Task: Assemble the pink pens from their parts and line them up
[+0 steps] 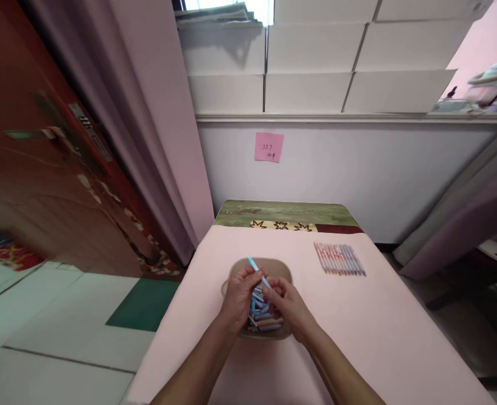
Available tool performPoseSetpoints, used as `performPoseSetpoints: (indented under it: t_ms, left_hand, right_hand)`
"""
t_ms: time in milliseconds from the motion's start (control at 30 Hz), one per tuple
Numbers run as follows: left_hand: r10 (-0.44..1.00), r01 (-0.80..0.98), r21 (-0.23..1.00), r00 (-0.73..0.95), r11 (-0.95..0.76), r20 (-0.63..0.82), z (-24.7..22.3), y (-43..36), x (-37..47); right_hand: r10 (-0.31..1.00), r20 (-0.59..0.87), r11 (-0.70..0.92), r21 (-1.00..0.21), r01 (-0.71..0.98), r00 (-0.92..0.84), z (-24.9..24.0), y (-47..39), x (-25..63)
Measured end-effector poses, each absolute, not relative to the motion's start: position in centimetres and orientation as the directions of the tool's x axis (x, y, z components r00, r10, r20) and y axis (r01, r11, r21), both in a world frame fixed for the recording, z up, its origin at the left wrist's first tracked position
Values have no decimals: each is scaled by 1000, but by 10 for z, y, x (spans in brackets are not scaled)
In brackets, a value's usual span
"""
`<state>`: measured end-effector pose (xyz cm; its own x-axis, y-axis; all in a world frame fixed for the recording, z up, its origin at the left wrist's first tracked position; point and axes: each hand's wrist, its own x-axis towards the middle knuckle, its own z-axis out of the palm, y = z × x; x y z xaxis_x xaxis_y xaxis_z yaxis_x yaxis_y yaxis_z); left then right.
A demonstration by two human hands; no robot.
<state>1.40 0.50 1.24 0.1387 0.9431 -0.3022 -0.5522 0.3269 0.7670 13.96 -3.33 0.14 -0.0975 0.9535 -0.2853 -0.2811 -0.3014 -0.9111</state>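
A light blue marker (254,264) is held between both hands above a beige basket (280,336). My left hand (240,292) pinches it near its bright blue upper end. The fingers of my right hand (288,304) close on its lower, paler part. Inside the basket lie several loose markers (267,322), mostly blue and white, with a few brownish ones near the front; my hands hide some of them. To the right, a row of several markers (339,259) lies side by side on the pink tabletop, running from reddish to bluish grey.
The pink-covered table (349,337) has a green patterned back edge (282,209) against a white wall. A pink note (269,147) is stuck on that wall. On the left stand a purple curtain and a reddish-brown door (63,169).
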Motion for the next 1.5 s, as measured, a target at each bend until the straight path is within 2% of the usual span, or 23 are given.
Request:
performPoseSetpoints:
  t_ms: [100,233,300,367,433,500,600,667,733,800,900,1000,1100,1167,1300,1500]
  left_hand:
    - [940,-535,773,176,341,-293,14,5,15]
    - [955,-533,795,106,289,-276,16,8,12]
    - [969,-531,816,47,229,-242,17,12,9]
    - [982,-484,859,-2,166,-191,16,16,3]
    - [992,-360,931,-79,65,-100,15,18,-5]
    - [992,-136,989,-121,-57,40,13,18,-16]
    - [979,303,935,-30,-184,203,7,10,-30]
    - [967,573,783,72,-241,245,3,3,-36]
    - [952,742,602,176,-295,250,1,-3,-40]
    - [937,813,469,262,-344,233,1,-7,-42]
    - [916,839,367,354,-401,190,3,-12,-46]
    - [887,811,361,440,-460,140,3,-15,-49]
    - [866,774,397,476,-494,150,1,-18,-51]
    - [870,770,408,460,-490,176,0,-20,-52]
    - [892,779,434,393,-453,224,2,-22,-58]
    - [917,790,473,283,-389,282,2,-22,-72]
  right_hand:
    - [925,-345,-378,-876,-299,-160,1,-33,137]
    - [958,-272,-286,-918,-275,-88,-7,-32,139]
    - [976,-214,-219,-963,-157,-43,-11,-30,143]
    - [990,-142,-142,-982,120,8,-10,-30,152]
    - [996,-53,-80,-872,482,69,-4,-30,162]
    - [995,10,-73,-643,763,104,6,-31,169]
    - [996,18,-70,-361,930,82,22,-35,171]
    - [999,15,-33,-289,957,39,31,-38,168]
    - [1000,25,1,-259,966,6,39,-41,164]
    - [1000,27,14,-231,973,-8,49,-45,164]
    - [999,29,-21,-188,982,27,61,-50,168]
    - [997,46,-47,-183,982,56,63,-49,168]
    - [999,11,40,-216,976,-38,47,-40,159]
    - [994,-38,87,-226,970,-98,30,-29,149]
    - [989,-107,81,-195,977,-104,-3,-1,130]
    - [982,-108,133,-183,974,-155,-22,20,110]
